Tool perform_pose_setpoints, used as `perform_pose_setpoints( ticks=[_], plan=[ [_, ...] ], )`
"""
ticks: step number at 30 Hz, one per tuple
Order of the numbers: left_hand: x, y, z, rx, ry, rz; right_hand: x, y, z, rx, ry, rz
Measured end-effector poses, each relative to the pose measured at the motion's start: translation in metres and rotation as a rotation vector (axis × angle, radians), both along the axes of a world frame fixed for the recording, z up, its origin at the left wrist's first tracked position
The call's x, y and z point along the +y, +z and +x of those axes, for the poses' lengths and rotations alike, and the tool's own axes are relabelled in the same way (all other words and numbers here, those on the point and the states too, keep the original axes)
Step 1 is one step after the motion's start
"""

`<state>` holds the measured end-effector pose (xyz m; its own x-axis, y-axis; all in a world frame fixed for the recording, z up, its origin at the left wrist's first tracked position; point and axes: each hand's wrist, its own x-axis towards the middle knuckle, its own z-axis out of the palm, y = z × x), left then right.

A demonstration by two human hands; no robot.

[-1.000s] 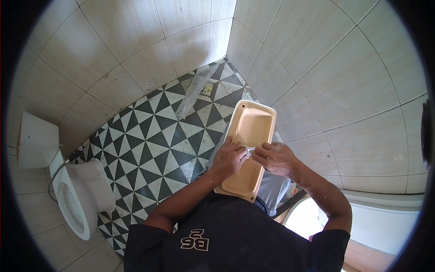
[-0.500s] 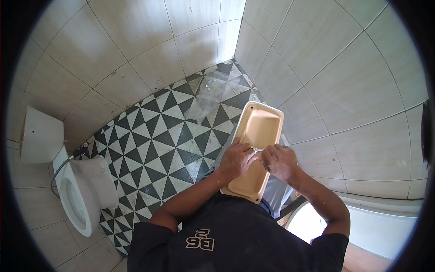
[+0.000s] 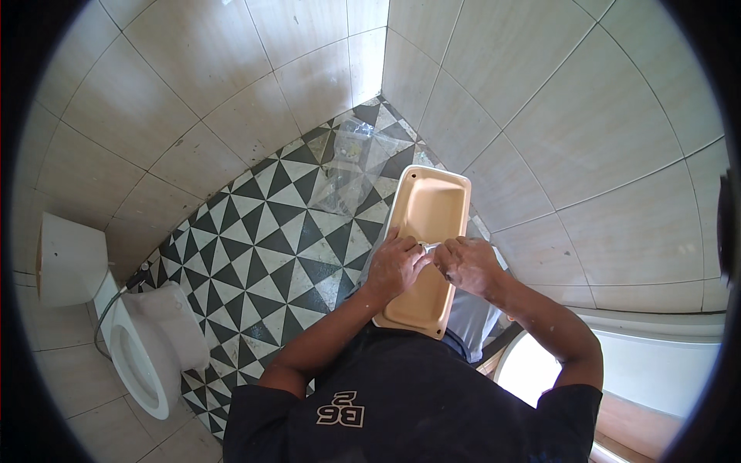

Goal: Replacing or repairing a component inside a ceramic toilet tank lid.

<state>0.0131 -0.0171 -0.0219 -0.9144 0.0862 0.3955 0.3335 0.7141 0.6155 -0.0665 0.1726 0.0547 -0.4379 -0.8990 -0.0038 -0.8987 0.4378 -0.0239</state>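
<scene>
Across my lap lies a long, shallow ceramic piece [image 3: 434,207], tan inside with a white outer edge and a small hole near each end. It looks like an upturned toilet tank lid. Both hands meet over its middle. My left hand [image 3: 395,267] is closed, thumb and fingers pinching one side of a small whitish, shiny fitting [image 3: 431,247]. On the other side, my right hand [image 3: 469,265] has its fingers curled around the same fitting. Most of that part is hidden by my fingers, so its exact kind does not show.
A white toilet [image 3: 143,363] with its tank [image 3: 73,258] and a grey hose [image 3: 99,328] stands at the left. Crumpled clear plastic [image 3: 351,170] lies on the black-and-white tiled floor [image 3: 270,255] near the corner. A white basin-like fixture [image 3: 656,370] is close on my right.
The view has shifted a little, so the ceramic piece and hands appear slightly further left and up. My right hand has turned slightly over the fitting; both hands keep their grip.
</scene>
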Motion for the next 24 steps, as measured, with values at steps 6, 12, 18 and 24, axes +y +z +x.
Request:
perform_pose_setpoints(
  ticks=[6, 12, 18, 24],
  plan=[
    [-0.003, -0.003, 0.001, -0.015, 0.026, -0.005, -0.011, 0.035, -0.001, 0.019, 0.147, -0.105],
    [0.001, 0.0, -0.004, 0.013, 0.013, 0.0, -0.003, 0.009, -0.009, 0.076, 0.182, -0.098],
    [0.003, -0.001, -0.005, 0.012, 0.003, 0.005, 0.002, -0.002, -0.002, 0.072, 0.019, -0.067],
    [-0.007, -0.002, -0.002, 0.018, 0.033, 0.016, -0.012, 0.033, 0.001, 0.065, 0.139, -0.042]
  ],
)
